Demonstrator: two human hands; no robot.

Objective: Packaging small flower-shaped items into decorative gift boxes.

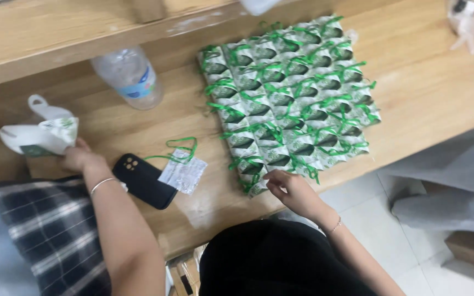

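Green-ribboned white packets, laid in a tight square on a pale wood table [429,93] w/ both hands at work.

Right hand [289,189] sits at the near edge of the packet block [292,98], fingertips pinched on the corner of one front-row packet; rest of the block lies flat, rows touching, ribbons tangled on top. Left hand [78,156] is well apart at the table's left end, fingers closed on a folded white & green paper pouch [42,134]. Between the hands: a black phone [144,180] face down, just beside it a small clear plastic sachet [183,172] w/ a loose green ribbon [179,145]. Clear plastic bottle [130,77] lies farther back, near the raised wooden ledge.
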